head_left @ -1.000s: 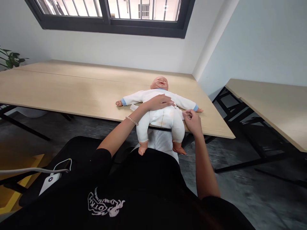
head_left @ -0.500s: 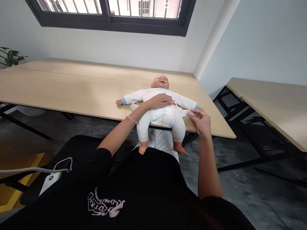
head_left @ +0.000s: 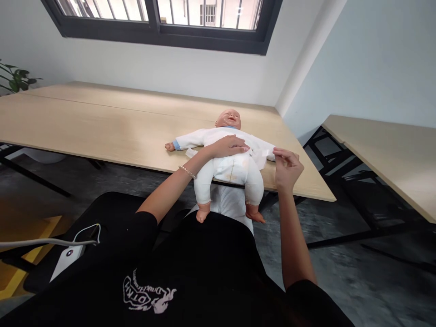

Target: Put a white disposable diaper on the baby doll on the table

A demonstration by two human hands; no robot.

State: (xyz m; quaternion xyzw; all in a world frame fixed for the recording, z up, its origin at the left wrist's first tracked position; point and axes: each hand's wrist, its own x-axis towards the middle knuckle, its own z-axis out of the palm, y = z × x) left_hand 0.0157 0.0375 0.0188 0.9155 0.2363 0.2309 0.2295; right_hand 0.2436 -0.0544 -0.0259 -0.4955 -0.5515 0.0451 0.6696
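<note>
A baby doll (head_left: 221, 135) in a white suit with blue cuffs lies on its back at the table's front edge, its legs hanging over. Around its hips is a white diaper (head_left: 233, 169) with small printed marks in front. My left hand (head_left: 229, 146) rests flat across the doll's belly at the diaper's top edge, fingers stretched out. Off to the doll's side, my right hand (head_left: 288, 167) pinches the end of a diaper tab (head_left: 264, 154), pulled outward and stretched. That tab and my fingers cover the doll's cuff and hand there. Another white tab (head_left: 191, 152) sticks out beyond my left forearm.
The doll lies on a light wooden table (head_left: 102, 125) against the wall below a barred window (head_left: 211, 32). A second table (head_left: 384, 145) stands at the right. A black chair (head_left: 119, 204) with a white phone (head_left: 66, 260) and cable is at the lower left.
My right hand has moved slightly up and outward, drawing the diaper tab farther out and over the doll's cuff. My left hand stays on the belly.
</note>
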